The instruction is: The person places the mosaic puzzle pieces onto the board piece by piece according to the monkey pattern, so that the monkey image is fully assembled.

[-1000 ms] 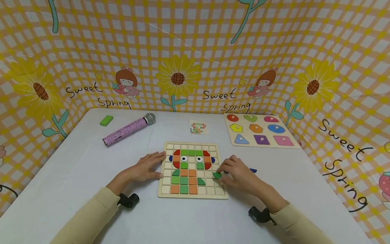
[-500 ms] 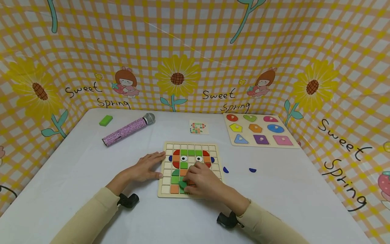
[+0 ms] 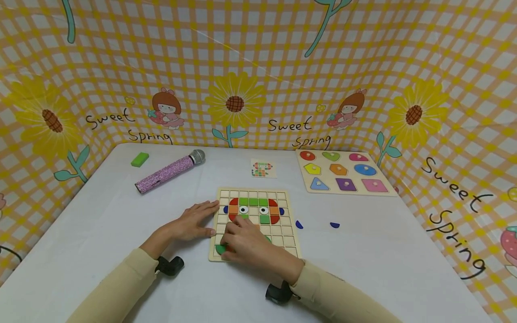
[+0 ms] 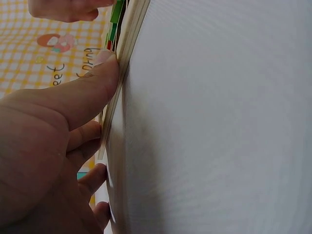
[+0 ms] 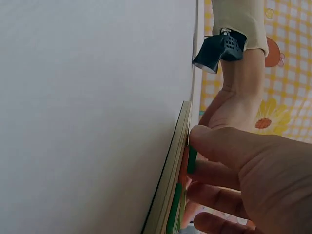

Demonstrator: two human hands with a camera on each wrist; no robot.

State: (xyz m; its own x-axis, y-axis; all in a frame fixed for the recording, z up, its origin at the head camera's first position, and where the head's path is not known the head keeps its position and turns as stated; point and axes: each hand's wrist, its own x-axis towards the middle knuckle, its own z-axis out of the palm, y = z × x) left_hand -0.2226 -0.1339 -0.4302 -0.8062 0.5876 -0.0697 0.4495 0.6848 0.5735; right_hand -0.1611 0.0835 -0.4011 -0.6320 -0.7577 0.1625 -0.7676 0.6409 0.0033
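Observation:
In the head view, a wooden grid board [image 3: 287, 241] lies on the white table with coloured tiles forming a figure. My right hand [image 3: 252, 244] reaches over its lower left part and pinches a green quarter-round tile [image 3: 220, 249] at the bottom left corner cell. The right wrist view has that tile between thumb and index finger, at the board's surface. Tiles under the right hand are mostly hidden. My left hand [image 3: 189, 224] rests along the board's left edge. In the left wrist view, its thumb [image 4: 97, 80] touches the board's rim, fingers extended.
Two blue half-round tiles [image 3: 335, 225] lie right of the board. Behind it is a small pattern card [image 3: 264, 168]. A shape puzzle [image 3: 348, 172] stands back right. At back left are a glittery pink microphone [image 3: 165, 174] and a green block [image 3: 139, 159].
My right hand has carried the green tile leftward from the board's right edge, across the board, to the bottom left corner cell. The left hand has stayed put.

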